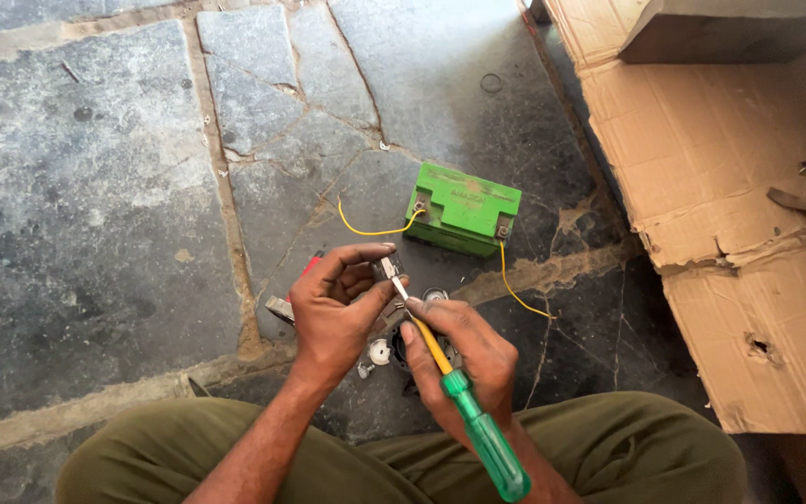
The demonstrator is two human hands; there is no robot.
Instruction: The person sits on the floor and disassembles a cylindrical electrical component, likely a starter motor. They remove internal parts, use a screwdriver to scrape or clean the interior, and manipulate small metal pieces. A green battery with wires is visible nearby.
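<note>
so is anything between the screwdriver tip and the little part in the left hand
Nothing visible: the green-handled yellow-shafted screwdriver in the right hand reaches with its tip straight to the small metal part pinched in the left hand.

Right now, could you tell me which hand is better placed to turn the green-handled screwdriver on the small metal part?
Probably the right hand: it grips the green-handled screwdriver, tip at the small metal part pinched in the left hand.
</note>
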